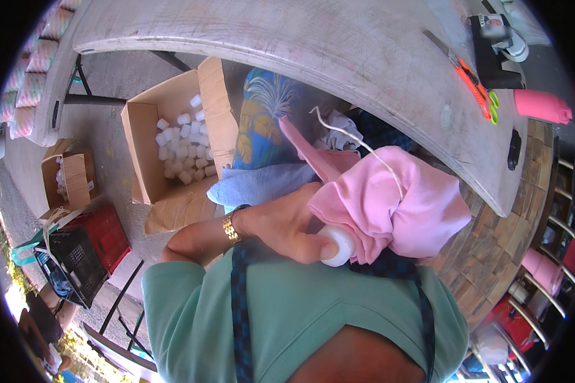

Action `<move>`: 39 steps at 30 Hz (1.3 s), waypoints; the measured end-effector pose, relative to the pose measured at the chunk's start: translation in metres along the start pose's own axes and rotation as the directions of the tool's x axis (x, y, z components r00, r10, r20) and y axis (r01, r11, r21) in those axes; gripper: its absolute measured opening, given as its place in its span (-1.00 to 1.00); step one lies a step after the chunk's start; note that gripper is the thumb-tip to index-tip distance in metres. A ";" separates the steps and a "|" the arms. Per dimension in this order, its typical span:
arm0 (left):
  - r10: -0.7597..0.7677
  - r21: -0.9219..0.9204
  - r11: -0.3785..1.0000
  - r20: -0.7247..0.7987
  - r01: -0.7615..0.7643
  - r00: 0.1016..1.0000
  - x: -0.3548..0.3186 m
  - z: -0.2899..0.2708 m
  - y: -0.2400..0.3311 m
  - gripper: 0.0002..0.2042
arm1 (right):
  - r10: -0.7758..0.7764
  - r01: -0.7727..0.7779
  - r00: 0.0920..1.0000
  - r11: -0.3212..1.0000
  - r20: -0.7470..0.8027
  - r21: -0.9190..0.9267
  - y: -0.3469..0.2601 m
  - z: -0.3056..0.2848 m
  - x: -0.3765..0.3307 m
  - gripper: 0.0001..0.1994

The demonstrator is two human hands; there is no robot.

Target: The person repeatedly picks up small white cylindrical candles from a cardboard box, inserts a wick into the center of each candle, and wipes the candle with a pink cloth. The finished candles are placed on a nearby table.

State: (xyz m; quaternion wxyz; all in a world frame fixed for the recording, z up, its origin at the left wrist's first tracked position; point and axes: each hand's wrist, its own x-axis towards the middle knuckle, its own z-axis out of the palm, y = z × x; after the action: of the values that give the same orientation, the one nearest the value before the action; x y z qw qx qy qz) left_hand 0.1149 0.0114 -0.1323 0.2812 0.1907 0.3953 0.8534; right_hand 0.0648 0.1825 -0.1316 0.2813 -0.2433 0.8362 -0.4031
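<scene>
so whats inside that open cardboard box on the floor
The open cardboard box holds a heap of small white cylindrical pieces against its far side; whatever lies beneath the heap is covered.

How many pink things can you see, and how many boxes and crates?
Pink cloth in the left hand, bunched over a white bottle: 1
Pink bottles, on the table and low at right: 2
Open cardboard boxes: 2
Crates, one black, one red: 2
Total: 7

Green shirt [300,306], checkered strap [238,306], gold watch [230,228].
</scene>
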 end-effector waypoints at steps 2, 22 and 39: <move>0.029 0.049 0.998 0.016 -0.030 0.999 0.000 0.000 -0.002 -0.51 | 0.011 -0.010 1.000 1.000 0.022 -0.008 0.007 0.002 0.005 -0.73; 0.155 0.965 0.251 -0.120 0.078 0.981 0.023 -0.028 0.122 -0.55 | 0.596 -0.570 0.798 0.704 -0.083 -0.423 0.162 -0.058 -0.091 -0.73; 0.428 0.974 0.209 -0.173 0.089 0.887 0.144 -0.072 0.208 -0.57 | -0.434 -0.204 0.697 0.643 -0.571 -0.738 0.019 -0.174 -0.015 -0.91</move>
State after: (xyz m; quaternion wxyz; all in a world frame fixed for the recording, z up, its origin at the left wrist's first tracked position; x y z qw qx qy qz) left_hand -0.1039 -0.0485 0.0015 -0.0867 0.1830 0.8612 0.4662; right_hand -0.0437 0.2962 -0.0529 -0.2187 -0.2214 0.9455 -0.0958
